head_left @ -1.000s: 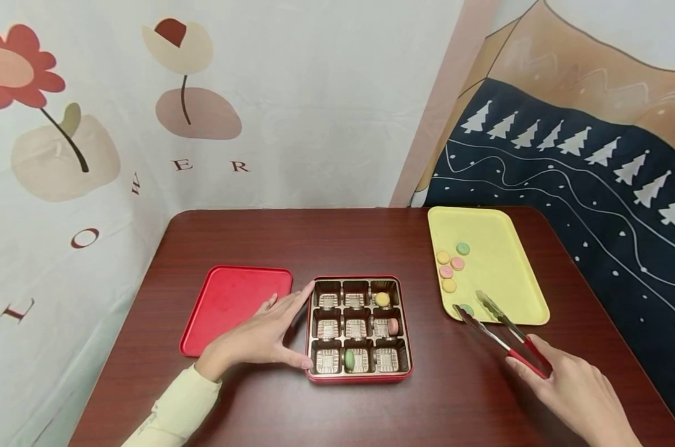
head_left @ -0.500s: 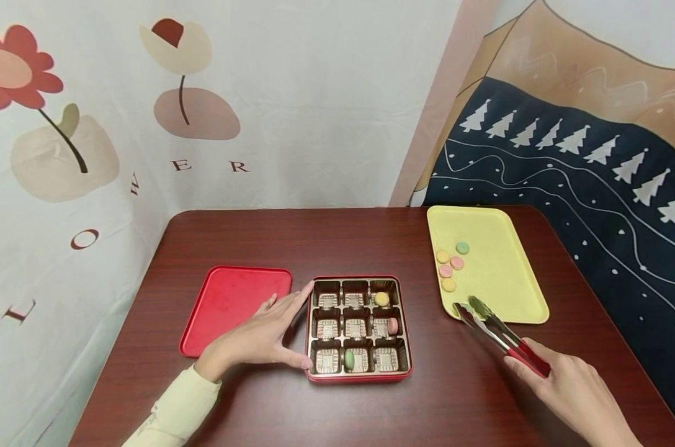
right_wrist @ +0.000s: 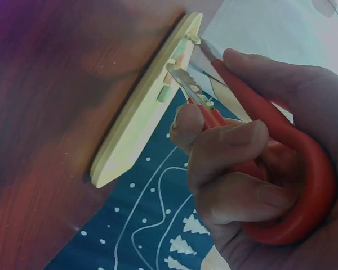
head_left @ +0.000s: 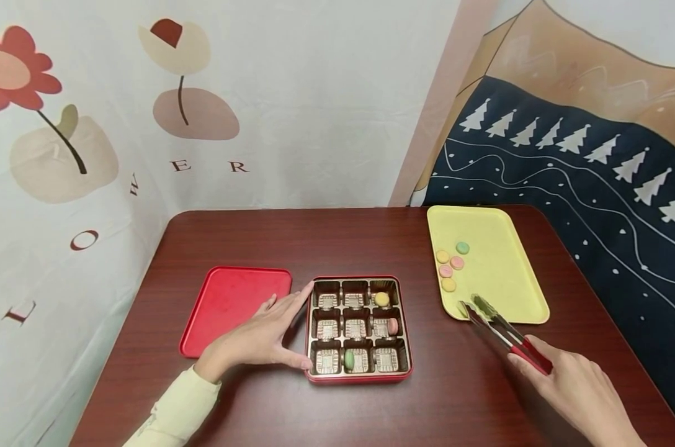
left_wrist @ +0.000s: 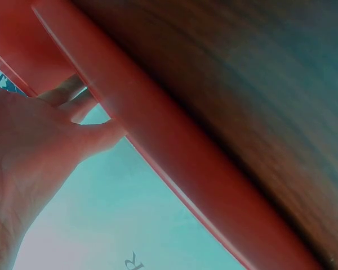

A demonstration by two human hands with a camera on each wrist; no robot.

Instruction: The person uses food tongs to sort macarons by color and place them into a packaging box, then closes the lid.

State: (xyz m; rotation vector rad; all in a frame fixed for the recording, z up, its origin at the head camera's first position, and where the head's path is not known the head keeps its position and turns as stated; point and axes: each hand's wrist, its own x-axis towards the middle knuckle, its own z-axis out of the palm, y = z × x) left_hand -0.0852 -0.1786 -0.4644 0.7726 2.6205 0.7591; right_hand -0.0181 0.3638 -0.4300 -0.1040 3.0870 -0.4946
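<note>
My left hand (head_left: 259,338) spreads straight fingers and thumb along the left side of a red box (head_left: 360,378) with a brown-and-gold nine-compartment insert. Inside are a yellow macaron (head_left: 381,299) at top right, a pink macaron (head_left: 393,326) at middle right and a green macaron (head_left: 349,359) in the bottom middle. My right hand (head_left: 580,385) grips red-handled metal tongs (head_left: 530,361). Their tips are near the front left corner of a yellow tray (head_left: 516,273), where the tips hide a green macaron in the head view. The right wrist view shows fingers curled round the red handle (right_wrist: 318,185).
Several yellow, pink and green macarons lie along the tray's left side, among them a green macaron (head_left: 463,248) and a pink macaron (head_left: 456,262). A red lid (head_left: 231,304) lies left of the box, partly behind my left hand. Printed cloths (head_left: 315,93) hang behind the brown table (head_left: 248,236).
The tongs' tips have drawn closer together around where the green macaron lay, then shifted slightly right. The left hand and the box have stayed in place.
</note>
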